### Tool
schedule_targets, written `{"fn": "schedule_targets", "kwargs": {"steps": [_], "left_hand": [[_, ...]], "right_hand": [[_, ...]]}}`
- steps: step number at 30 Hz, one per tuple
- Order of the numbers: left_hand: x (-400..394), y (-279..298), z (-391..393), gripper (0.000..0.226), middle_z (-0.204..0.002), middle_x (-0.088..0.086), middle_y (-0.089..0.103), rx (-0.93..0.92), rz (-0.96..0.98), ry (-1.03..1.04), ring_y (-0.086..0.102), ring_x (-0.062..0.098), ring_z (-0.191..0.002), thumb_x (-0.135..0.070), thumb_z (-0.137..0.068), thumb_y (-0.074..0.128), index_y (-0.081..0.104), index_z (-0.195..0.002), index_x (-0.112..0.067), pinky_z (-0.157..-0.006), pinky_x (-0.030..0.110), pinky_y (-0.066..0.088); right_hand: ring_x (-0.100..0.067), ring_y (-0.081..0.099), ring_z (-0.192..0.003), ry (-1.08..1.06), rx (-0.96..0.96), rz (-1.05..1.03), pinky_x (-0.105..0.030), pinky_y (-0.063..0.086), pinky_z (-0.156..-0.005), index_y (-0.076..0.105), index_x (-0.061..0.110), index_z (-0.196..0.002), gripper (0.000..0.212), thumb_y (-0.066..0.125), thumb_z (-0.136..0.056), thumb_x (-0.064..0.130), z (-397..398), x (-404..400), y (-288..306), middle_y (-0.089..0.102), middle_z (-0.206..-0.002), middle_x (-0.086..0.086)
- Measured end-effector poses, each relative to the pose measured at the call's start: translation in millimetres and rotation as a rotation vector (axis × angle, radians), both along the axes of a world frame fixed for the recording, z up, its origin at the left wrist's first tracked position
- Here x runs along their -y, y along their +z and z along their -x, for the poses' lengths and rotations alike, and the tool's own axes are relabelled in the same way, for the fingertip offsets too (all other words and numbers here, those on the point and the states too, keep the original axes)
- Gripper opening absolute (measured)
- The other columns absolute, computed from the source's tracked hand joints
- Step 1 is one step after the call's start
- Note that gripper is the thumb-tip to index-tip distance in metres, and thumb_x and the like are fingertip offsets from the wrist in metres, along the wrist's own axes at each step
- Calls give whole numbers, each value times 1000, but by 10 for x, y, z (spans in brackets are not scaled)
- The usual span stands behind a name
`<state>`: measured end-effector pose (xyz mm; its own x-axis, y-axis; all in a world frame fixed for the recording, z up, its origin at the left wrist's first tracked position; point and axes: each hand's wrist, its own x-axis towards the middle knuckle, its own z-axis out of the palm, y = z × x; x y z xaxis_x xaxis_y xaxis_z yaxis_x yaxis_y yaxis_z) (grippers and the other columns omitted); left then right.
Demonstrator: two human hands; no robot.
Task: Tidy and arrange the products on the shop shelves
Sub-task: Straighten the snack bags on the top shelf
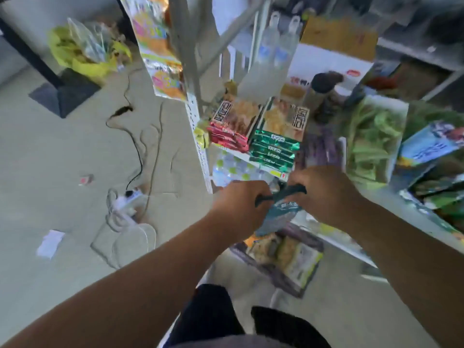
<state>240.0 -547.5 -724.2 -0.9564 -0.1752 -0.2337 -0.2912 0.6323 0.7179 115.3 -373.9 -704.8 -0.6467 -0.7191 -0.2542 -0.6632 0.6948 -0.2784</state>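
Both hands hold one teal packet [277, 217] between them, in front of the shelf edge. The left hand [239, 209] has its fingers curled round the packet's dark top strip on one side; the right hand [324, 194] grips the same strip on the other side, fingers wrapped under and hidden from view. The packet hangs down from that strip, slightly blurred, so its print cannot be read.

Just beyond the hands, on the shelf [376, 194], lie a stack of green packs [273, 151] and, beside it to the left, a stack of red packs [227, 136]. Behind these stand two boxes [261, 119] with food pictures. To the right sits a heap of green bags [371, 139], loosely piled. Below the shelf edge, water bottles [233, 169] show on a lower level, and more packets [283, 254] lie under the hands.

Out on the floor [62, 172] run cables [135, 146] to a power strip [123, 200], with a yellow bag [82, 51] further off.

My reading is that the step in hand is straightening or carrying this one packet towards its place. The next move likely calls for choosing a matching row, lowering the packet flat or upright there, and letting go with one hand first so the other can square it against its neighbours.
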Motion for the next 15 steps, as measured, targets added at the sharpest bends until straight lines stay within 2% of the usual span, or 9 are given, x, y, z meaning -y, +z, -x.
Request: {"fn": "schedule_targets", "kwargs": {"steps": [2, 4, 8, 11, 13, 15], "left_hand": [[-130, -436, -153, 9, -82, 1, 72, 104, -81, 43, 70, 27, -80, -33, -93, 66, 70, -88, -26, -76, 42, 59], [-261, -811, -288, 17, -77, -1, 66, 185, -142, 109, 66, 25, -76, -26, -94, 67, 63, -77, -28, -70, 38, 56], [-459, -1523, -451, 16, -71, -6, 55, 303, -196, 177, 55, 20, -72, -22, -94, 64, 61, -80, -27, -58, 31, 40], [-573, -2034, -492, 14, -72, -6, 56, 369, -236, 171, 57, 23, -70, -20, -94, 61, 61, -81, -24, -60, 32, 48], [-652, -2389, -512, 13, -78, -3, 60, 406, -258, 187, 63, 26, -75, -20, -96, 59, 66, -86, -21, -66, 36, 54], [-737, -2769, -503, 16, -84, 0, 66, 448, -287, 193, 67, 27, -79, -23, -98, 55, 69, -91, -19, -68, 37, 59]], "right_hand": [[-31, 66, -81, 34, -10, -60, -40, 44, -76, 69, 31, -80, 17, 71, -78, 47, -84, -12, -472, 65, -75, 0], [-32, 62, -83, 69, -32, -130, -40, 41, -80, 68, 32, -79, 13, 66, -75, 44, -163, -41, -907, 60, -76, 2], [-29, 59, -86, 174, -73, -287, -39, 32, -79, 73, 33, -79, 11, 74, -72, 25, -303, -94, -1661, 62, -74, 7], [-26, 57, -82, 225, -55, -358, -37, 35, -73, 73, 28, -68, 20, 81, -64, 10, -350, -111, -2153, 58, -64, 9], [-27, 57, -78, 239, -32, -360, -34, 34, -68, 71, 26, -65, 21, 82, -59, 9, -343, -130, -2515, 50, -65, 8], [-29, 61, -76, 251, 18, -298, -31, 37, -63, 66, 22, -63, 14, 74, -58, 12, -308, -187, -2916, 50, -68, 6]]}}
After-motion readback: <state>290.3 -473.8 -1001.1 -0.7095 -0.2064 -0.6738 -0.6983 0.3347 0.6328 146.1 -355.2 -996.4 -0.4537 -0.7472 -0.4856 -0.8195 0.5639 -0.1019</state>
